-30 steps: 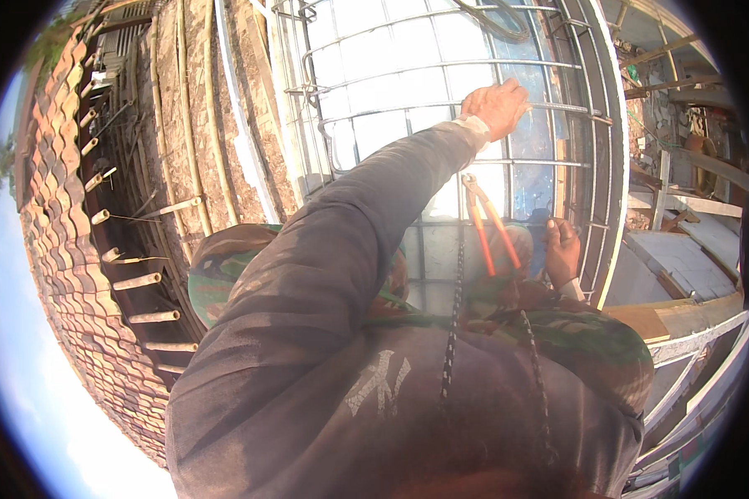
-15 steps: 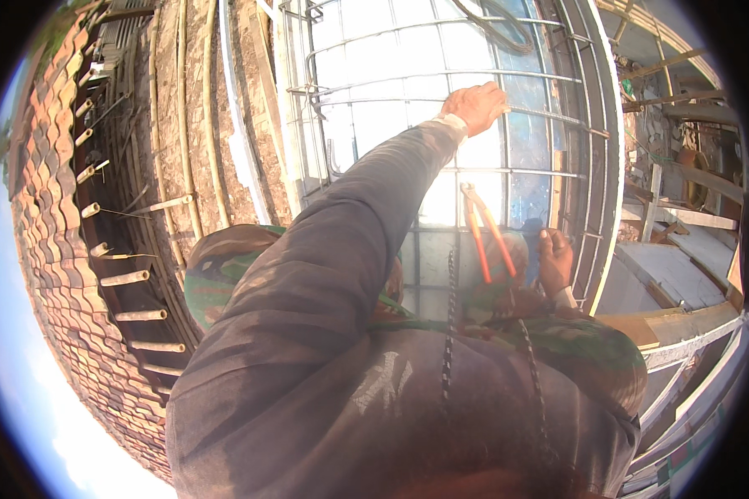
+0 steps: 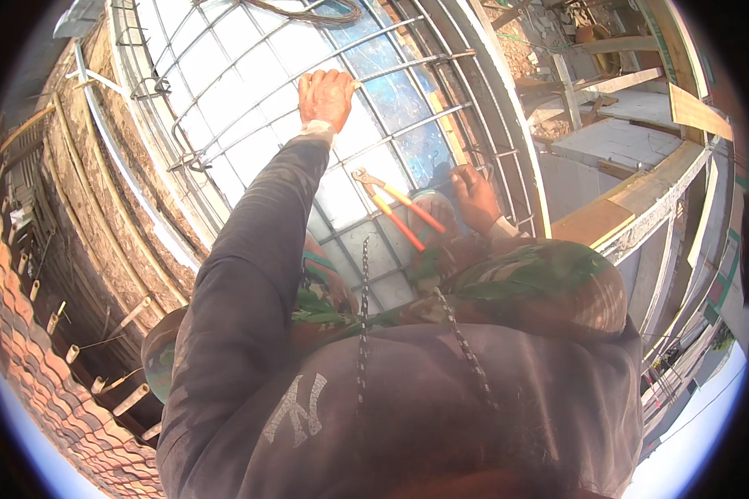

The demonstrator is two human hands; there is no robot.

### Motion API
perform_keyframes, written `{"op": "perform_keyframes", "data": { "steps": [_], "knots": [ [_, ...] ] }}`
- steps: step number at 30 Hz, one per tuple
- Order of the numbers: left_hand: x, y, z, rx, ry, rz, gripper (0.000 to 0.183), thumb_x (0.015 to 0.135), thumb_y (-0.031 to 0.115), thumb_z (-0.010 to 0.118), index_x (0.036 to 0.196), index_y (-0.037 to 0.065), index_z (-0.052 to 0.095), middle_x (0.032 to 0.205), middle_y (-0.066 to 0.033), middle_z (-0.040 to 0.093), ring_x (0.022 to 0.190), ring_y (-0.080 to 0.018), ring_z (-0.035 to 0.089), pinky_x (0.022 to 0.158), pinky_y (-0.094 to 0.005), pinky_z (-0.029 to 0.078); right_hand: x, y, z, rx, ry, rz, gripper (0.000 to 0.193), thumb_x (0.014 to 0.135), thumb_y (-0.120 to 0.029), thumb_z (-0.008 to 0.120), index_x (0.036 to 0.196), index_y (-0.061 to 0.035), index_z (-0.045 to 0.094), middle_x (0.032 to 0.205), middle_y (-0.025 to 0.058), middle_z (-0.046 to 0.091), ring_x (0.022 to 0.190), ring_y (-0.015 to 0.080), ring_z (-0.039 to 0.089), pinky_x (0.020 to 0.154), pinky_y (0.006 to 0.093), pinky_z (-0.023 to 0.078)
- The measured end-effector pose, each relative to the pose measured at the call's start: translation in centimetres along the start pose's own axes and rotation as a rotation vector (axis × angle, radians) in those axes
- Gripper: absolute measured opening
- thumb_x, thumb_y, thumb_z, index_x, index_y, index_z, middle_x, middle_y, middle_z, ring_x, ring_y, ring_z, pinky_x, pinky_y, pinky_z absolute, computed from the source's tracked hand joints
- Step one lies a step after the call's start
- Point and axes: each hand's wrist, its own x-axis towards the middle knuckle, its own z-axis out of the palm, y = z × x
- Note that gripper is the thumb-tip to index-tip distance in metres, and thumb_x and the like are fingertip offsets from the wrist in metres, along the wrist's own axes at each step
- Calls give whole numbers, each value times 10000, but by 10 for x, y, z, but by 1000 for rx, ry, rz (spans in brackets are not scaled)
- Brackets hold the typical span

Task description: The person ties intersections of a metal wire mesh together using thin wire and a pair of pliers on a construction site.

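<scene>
Here, your right hand (image 3: pixel 477 198) at two o'clock is curling its fingers around a bar of the steel grid (image 3: pixel 250 83), pliers (image 3: pixel 398 209) hanging just beside it; farther, at twelve, your left hand (image 3: pixel 325 96) is gripping another bar.

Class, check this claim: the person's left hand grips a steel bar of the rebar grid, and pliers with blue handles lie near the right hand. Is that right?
One detail is wrong: the handles are orange, not blue. The head view shows the left hand gripping a steel bar of the rebar grid, and the orange-handled pliers lying near the right hand.
</scene>
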Motion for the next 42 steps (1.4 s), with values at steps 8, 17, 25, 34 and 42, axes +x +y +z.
{"op": "perform_keyframes", "data": {
  "steps": [8, 17, 25, 34, 42],
  "knots": [
    [13, 1, 3, 140, -34, -92, 227, 1002, 341, 590, 1043, 157, 718, 1047, -23, 696, 1070, -259, 589, 1005, -467, 385, 0, -7, 3, 35, -155, -72, 101, 912, -40, 474, 994, -31, 532, 846, 149, 589, 814, 277, 612, 757, 416, 485],
    [14, -13, 2, 18, -96, 85, 190, 991, 263, 589, 1027, 122, 711, 1034, -80, 690, 994, -319, 617, 869, -445, 513, -13, -32, 3, -323, -521, -222, 314, 929, -257, 641, 1146, -53, 543, 1020, 210, 655, 997, 405, 644, 836, 490, 501],
    [5, -2, -1, -2, 79, 53, 174, 960, 243, 646, 1038, 94, 690, 1059, -78, 669, 1019, -319, 601, 889, -444, 500, -11, -40, 1, -506, -644, -257, 362, 977, -318, 594, 1197, -40, 525, 954, 217, 681, 937, 436, 661, 819, 525, 507],
    [-49, 77, -53, -522, -13, 273, 390, 854, 149, 706, 1206, 56, 566, 1224, -138, 592, 1175, -369, 551, 1002, -471, 446, 46, -67, -75, 116, -270, 10, 192, 933, -166, 670, 928, 24, 639, 718, 70, 620, 692, 141, 596, 636, 331, 480],
    [-1, 144, -48, -474, 63, 239, 329, 864, 121, 678, 1170, 56, 578, 1169, -156, 632, 1146, -359, 574, 1028, -460, 445, 163, -131, -117, -1005, -460, -791, 262, 835, -237, 675, 860, 24, 682, 690, 80, 636, 659, 199, 626, 640, 345, 502]
  ]
}}
